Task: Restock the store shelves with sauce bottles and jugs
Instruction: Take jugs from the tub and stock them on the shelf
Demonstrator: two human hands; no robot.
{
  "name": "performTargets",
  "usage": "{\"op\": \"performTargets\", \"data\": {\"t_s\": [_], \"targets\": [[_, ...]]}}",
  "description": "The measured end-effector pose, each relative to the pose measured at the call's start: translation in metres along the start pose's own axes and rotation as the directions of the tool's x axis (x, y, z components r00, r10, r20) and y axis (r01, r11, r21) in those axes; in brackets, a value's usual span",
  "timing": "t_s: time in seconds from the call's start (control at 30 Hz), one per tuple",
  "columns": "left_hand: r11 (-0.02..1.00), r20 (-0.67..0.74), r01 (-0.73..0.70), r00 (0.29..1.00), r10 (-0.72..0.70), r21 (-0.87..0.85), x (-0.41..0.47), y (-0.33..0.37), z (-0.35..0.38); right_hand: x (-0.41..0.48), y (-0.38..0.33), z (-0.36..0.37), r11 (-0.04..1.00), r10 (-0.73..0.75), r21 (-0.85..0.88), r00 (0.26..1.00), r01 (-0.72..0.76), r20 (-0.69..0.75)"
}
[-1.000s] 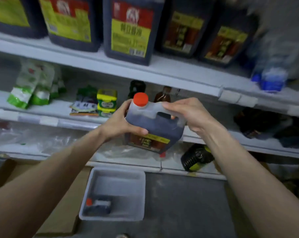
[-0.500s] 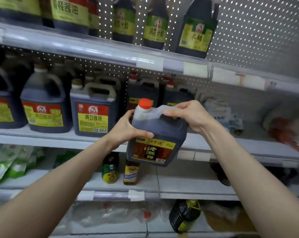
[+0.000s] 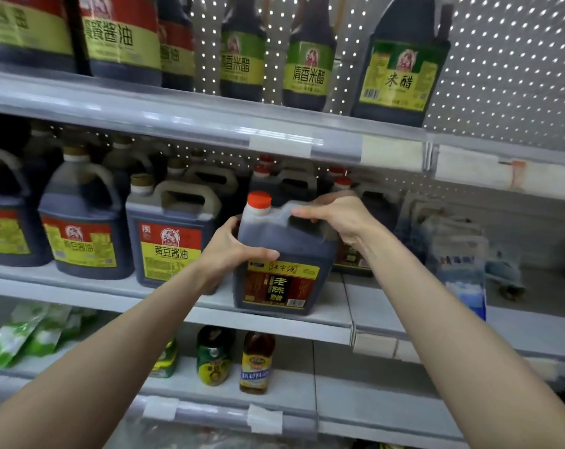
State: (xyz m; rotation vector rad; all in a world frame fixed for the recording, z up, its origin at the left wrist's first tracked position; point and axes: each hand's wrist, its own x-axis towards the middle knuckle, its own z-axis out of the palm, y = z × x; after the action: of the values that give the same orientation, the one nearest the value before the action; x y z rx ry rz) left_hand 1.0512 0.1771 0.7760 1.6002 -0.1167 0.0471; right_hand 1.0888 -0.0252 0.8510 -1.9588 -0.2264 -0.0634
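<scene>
Soy jug (image 3: pixel 169 241) (red-labelled) flanks vinegar jug (image 3: pixel 289 251) — close.

Dim, cool overhead light puts soft glare on the upper shelf edge (image 3: pixel 183 116) and deep shadow behind the left jugs (image 3: pixel 83 228), while wide-angle bending and slight blur soften the frame's margins.

Store shelving bay, front view.
White pegboard back panel (image 3: pixel 517 69); tiered pale metal shelves (image 3: pixel 381 306) edged with clear price-tag strips (image 3: pixel 336 147).
</scene>
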Motion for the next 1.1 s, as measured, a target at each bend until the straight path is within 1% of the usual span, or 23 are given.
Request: {"op": "performTargets", "data": {"t_s": [0.2, 0.3, 0.4, 0.5, 0.53, 0.6, 0.67, 0.73, 0.9, 1.0, 1.1], "targets": [[0.999, 0.005, 0.03, 1.0, -0.03, -0.04, 0.012, -0.007, -0.006, 0.018, 0.001, 0.014, 1.0, 0.013, 0.002, 1.0, -0.013, 0.028], [0.995, 0.014, 0.037, 0.999, -0.036, -0.087, 0.018, -0.017, -0.007, 0.021, 0.004, 0.018, 1.0, -0.009, 0.011, 1.0, 0.01, -0.014], [0.989, 0.021, 0.029, 0.999, -0.026, -0.148, 0.022, -0.028, -0.005, 0.022, 0.012, 0.024, 0.998, -0.014, 0.068, 0.997, 0.019, -0.073], [0.986, 0.013, 0.004, 1.0, -0.002, -0.164, 0.021, -0.035, 0.0, 0.014, 0.018, 0.026, 0.998, -0.044, 0.049, 0.992, 0.05, -0.117], [0.986, 0.004, -0.009, 1.0, 0.01, -0.168, 0.02, -0.036, 0.001, 0.009, 0.023, 0.028, 0.996, -0.055, 0.068, 0.99, 0.064, -0.126], [0.982, -0.008, -0.027, 1.0, 0.026, -0.188, 0.017, -0.039, 0.005, -0.002, 0.037, 0.032, 0.989, -0.024, 0.14, 0.99, 0.044, -0.14], [0.981, -0.012, -0.045, 0.999, 0.044, -0.191, 0.013, -0.045, 0.006, -0.012, 0.056, 0.04, 0.985, 0.067, 0.17, 0.987, -0.043, -0.143], [0.986, -0.015, -0.057, 0.998, 0.056, -0.156, 0.009, -0.054, 0.007, -0.024, 0.072, 0.049, 0.974, 0.136, 0.201, 0.983, -0.109, -0.122], [0.994, 0.008, -0.059, 0.998, 0.06, -0.088, 0.007, -0.079, 0.003, -0.037, 0.11, 0.069, 0.956, 0.162, 0.265, 0.981, -0.129, -0.107], [0.994, 0.006, -0.062, 0.998, 0.062, -0.095, 0.009, -0.085, 0.004, -0.042, 0.111, 0.077, 0.953, 0.17, 0.273, 0.979, -0.134, -0.112], [0.986, -0.007, -0.104, 0.995, 0.104, -0.128, 0.011, -0.087, 0.005, -0.041, 0.113, 0.08, 0.949, 0.153, 0.296, 0.978, -0.106, -0.139]]}}
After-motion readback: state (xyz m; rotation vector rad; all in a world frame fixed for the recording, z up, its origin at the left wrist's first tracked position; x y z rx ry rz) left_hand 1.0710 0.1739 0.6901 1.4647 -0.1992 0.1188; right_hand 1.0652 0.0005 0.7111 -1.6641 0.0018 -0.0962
